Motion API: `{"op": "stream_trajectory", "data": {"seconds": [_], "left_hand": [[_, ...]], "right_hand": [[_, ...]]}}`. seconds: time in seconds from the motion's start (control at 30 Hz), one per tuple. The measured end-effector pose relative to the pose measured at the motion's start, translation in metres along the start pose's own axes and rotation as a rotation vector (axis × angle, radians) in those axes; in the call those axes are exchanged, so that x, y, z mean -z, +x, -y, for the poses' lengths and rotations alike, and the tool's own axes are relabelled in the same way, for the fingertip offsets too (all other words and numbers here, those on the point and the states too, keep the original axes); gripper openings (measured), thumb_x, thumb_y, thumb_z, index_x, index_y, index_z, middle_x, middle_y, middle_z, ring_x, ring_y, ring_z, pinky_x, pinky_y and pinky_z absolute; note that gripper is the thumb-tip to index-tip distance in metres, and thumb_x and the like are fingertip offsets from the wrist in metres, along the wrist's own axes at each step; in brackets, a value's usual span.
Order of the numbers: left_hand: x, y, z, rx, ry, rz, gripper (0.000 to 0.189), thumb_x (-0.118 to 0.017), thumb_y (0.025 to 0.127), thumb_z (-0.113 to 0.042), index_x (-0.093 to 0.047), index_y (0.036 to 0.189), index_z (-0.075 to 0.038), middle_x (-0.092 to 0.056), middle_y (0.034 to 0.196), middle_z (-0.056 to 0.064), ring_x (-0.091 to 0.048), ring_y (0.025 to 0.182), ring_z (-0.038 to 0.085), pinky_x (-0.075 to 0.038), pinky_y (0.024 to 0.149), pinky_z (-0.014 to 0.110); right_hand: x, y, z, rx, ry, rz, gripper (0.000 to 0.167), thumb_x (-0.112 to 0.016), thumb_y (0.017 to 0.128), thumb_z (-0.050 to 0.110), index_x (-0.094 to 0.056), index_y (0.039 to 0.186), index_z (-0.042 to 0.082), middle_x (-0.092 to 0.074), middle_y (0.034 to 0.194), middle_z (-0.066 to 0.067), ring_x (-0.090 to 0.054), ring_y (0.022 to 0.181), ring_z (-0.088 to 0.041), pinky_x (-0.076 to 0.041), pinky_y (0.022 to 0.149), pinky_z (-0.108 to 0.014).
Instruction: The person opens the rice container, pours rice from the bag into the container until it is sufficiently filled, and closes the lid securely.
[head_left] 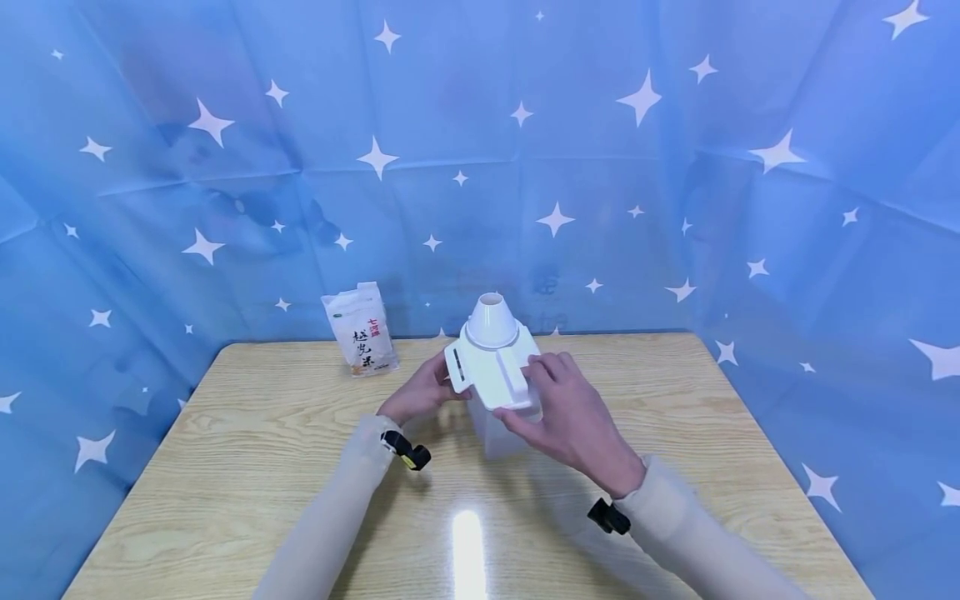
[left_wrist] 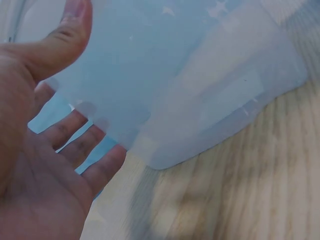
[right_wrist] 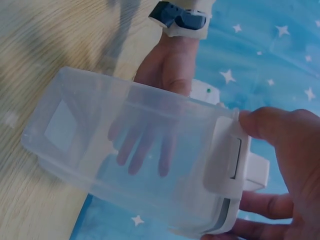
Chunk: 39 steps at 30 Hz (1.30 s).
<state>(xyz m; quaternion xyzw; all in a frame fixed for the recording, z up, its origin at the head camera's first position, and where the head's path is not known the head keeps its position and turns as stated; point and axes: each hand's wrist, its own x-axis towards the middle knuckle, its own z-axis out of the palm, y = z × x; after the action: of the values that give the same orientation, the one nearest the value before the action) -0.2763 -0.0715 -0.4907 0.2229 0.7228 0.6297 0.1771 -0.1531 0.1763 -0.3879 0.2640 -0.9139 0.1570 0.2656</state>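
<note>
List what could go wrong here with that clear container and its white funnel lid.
1. The clear container looks held off the wooden table; the left hand only lays fairly straight fingers on its side, so it might slip.
2. The right hand grips at the white lid; if that lid is loose, the body could drop away.
3. The rice bag stands nearby and could be knocked.

Translucent frosted smooth plastic container at frame centre, opaque white matt plastic lid with funnel spout, pale wood-grain table with glossy sheen, creased blue star-printed cloth backdrop, white glossy plastic rice bag upper left of table
</note>
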Motion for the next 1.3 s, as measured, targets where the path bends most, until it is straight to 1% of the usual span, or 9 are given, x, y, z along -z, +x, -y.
{"op": "stream_trajectory", "data": {"seconds": [0.2,0.4,0.57,0.7,0.77,0.9,1.0,1.17,1.3], "left_hand": [[0.006,0.000,-0.003,0.020,-0.001,0.019,0.085,-0.078,0.087,-0.003,-0.038,0.158,-0.029,-0.047,0.159,0.002,-0.045,0.146,0.029,-0.043,0.120,0.051],[0.007,-0.006,-0.002,0.025,-0.012,0.007,0.083,-0.079,0.088,-0.011,-0.039,0.157,-0.034,-0.043,0.162,-0.003,-0.040,0.151,0.029,-0.039,0.123,0.052],[0.003,-0.020,-0.003,0.004,-0.067,-0.026,0.093,-0.078,0.086,-0.003,-0.031,0.160,-0.032,-0.035,0.166,-0.001,-0.036,0.153,0.030,-0.040,0.123,0.049],[-0.008,-0.032,-0.006,-0.039,-0.078,-0.046,0.104,-0.081,0.082,0.000,-0.024,0.163,-0.032,-0.032,0.167,0.002,-0.035,0.153,0.031,-0.038,0.124,0.048],[-0.016,-0.037,-0.007,-0.038,-0.056,-0.074,0.108,-0.084,0.081,-0.003,-0.022,0.162,-0.039,-0.031,0.167,-0.004,-0.033,0.154,0.027,-0.037,0.125,0.047],[-0.032,-0.043,-0.010,-0.081,-0.007,-0.108,0.119,-0.087,0.078,-0.002,-0.014,0.160,-0.047,-0.024,0.168,-0.013,-0.026,0.157,0.023,-0.034,0.127,0.051],[-0.044,-0.044,-0.011,-0.113,0.019,-0.116,0.127,-0.091,0.074,-0.005,-0.009,0.160,-0.049,-0.019,0.169,-0.015,-0.020,0.158,0.021,-0.031,0.127,0.056],[-0.057,-0.043,-0.011,-0.106,0.071,-0.158,0.132,-0.097,0.067,-0.017,-0.007,0.159,-0.048,-0.022,0.166,-0.015,-0.023,0.156,0.021,-0.030,0.125,0.062],[-0.063,-0.044,-0.011,-0.087,0.077,-0.205,0.130,-0.098,0.067,-0.022,-0.009,0.159,-0.047,-0.025,0.165,-0.013,-0.026,0.155,0.022,-0.028,0.126,0.061]], "right_hand": [[0.000,0.002,0.003,-0.012,-0.005,0.020,0.058,-0.082,0.081,0.052,-0.066,0.107,0.002,-0.066,0.108,-0.013,-0.055,0.091,-0.024,-0.054,0.064,-0.029],[0.010,0.003,-0.003,-0.088,0.092,0.142,0.063,-0.082,0.083,0.051,-0.063,0.125,0.008,-0.065,0.123,-0.010,-0.057,0.108,-0.026,-0.060,0.080,-0.037],[0.015,0.002,-0.010,-0.054,0.156,0.192,0.066,-0.082,0.085,0.045,-0.057,0.139,0.018,-0.062,0.133,-0.006,-0.055,0.122,-0.026,-0.060,0.089,-0.042],[0.017,0.002,-0.011,0.021,0.163,0.181,0.065,-0.082,0.085,0.040,-0.057,0.142,0.021,-0.059,0.136,-0.005,-0.055,0.124,-0.025,-0.061,0.089,-0.041],[0.017,0.002,-0.011,0.056,0.157,0.170,0.064,-0.082,0.086,0.038,-0.057,0.142,0.022,-0.059,0.136,-0.006,-0.057,0.122,-0.024,-0.062,0.086,-0.039],[0.017,0.001,-0.009,0.109,0.135,0.174,0.062,-0.081,0.086,0.033,-0.058,0.142,0.022,-0.060,0.136,-0.008,-0.058,0.121,-0.024,-0.063,0.084,-0.037],[0.016,0.000,-0.008,0.136,0.109,0.187,0.059,-0.082,0.084,0.027,-0.061,0.139,0.021,-0.060,0.135,-0.011,-0.057,0.123,-0.026,-0.063,0.086,-0.037],[0.015,0.001,-0.005,0.185,0.020,0.191,0.057,-0.085,0.078,0.021,-0.065,0.131,0.021,-0.060,0.130,-0.011,-0.056,0.119,-0.027,-0.064,0.082,-0.036],[0.013,0.003,-0.001,0.228,-0.063,0.168,0.058,-0.087,0.073,0.018,-0.066,0.127,0.021,-0.061,0.124,-0.011,-0.057,0.112,-0.028,-0.064,0.078,-0.035]]}}
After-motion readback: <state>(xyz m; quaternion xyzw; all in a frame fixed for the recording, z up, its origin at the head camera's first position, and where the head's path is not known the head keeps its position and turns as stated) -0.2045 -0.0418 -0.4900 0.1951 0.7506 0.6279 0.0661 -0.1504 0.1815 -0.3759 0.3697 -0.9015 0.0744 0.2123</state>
